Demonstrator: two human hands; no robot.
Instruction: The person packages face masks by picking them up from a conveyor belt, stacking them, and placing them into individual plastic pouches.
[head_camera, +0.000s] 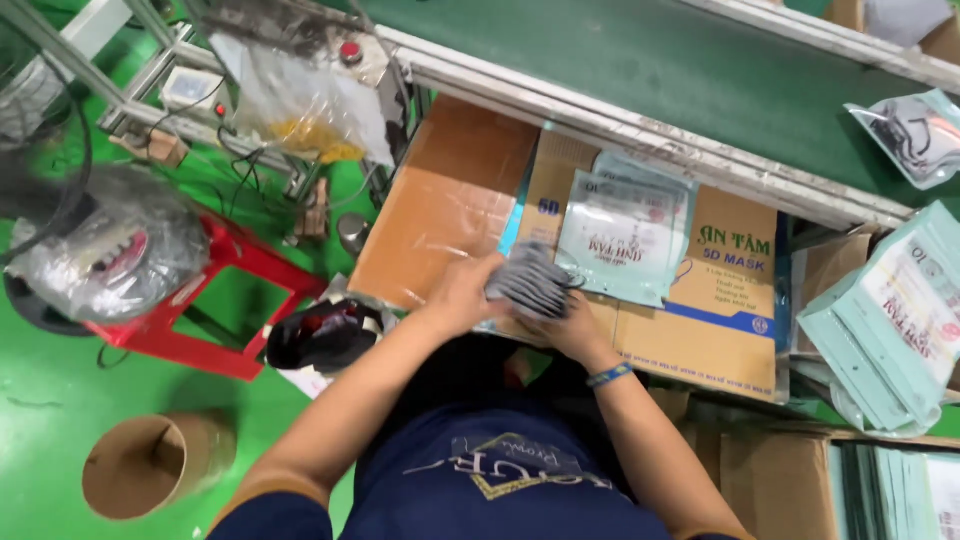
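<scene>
Gripping a grey mask stack (528, 283) between them, left hand (462, 297) and right hand (572, 328) hover over the cardboard box (700, 320).

Flattened cardboard box (700, 330) used as worktop; pale green mask pouch (625, 235) laid flat on it.

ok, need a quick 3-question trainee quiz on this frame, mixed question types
1. True or false: both hands grip the grey stack of folded masks.
2. Which lies flat on the brown printed cardboard box, just beyond the stack? A) a pale green flat plastic pouch B) a red stool C) a cardboard tube
3. Fill in: the beaded wristband sits on the ___ wrist.

Key
1. True: left hand and right hand both hold it.
2. A, the pale green flat plastic pouch.
3. right
</scene>
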